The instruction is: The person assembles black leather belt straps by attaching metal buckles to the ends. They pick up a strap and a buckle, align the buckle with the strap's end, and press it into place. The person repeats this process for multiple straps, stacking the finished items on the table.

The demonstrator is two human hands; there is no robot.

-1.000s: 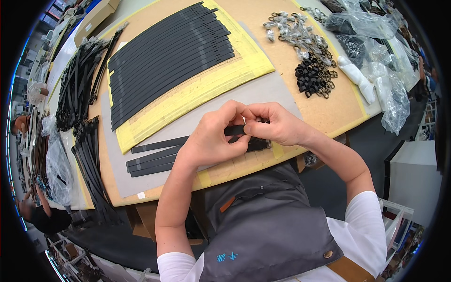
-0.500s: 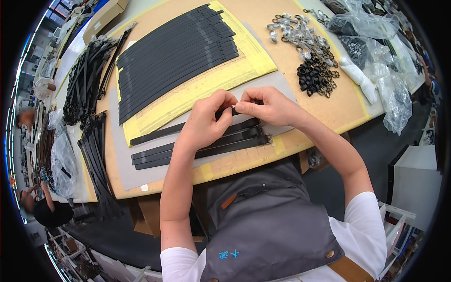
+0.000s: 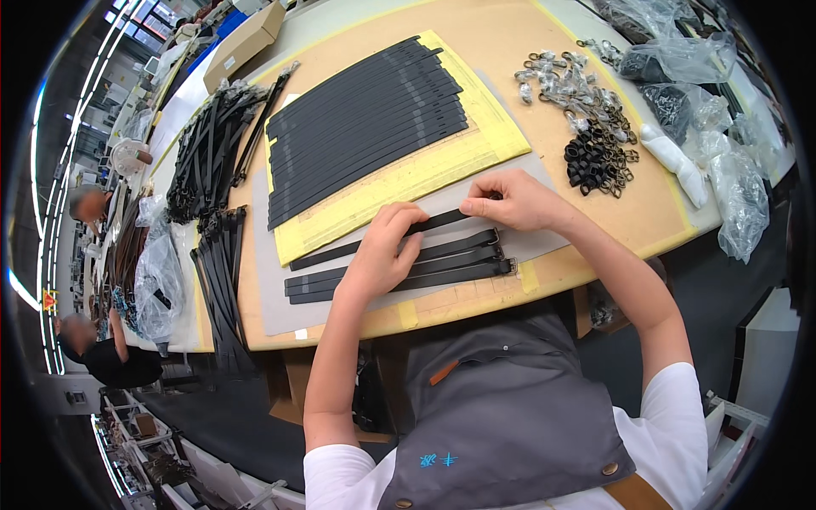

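Black strap (image 3: 444, 218) stretches over the grey mat (image 3: 273, 299), its right end pinched by the right hand (image 3: 518, 202); the left hand (image 3: 382, 248) curls over it, grip hidden from me. Two buckled straps (image 3: 450, 274) lie just nearer the person. Beyond sits a yellow board (image 3: 489, 151) of strips (image 3: 365, 127); black loops (image 3: 588, 166) lie rightward, strap bundles (image 3: 223, 285) leftward.
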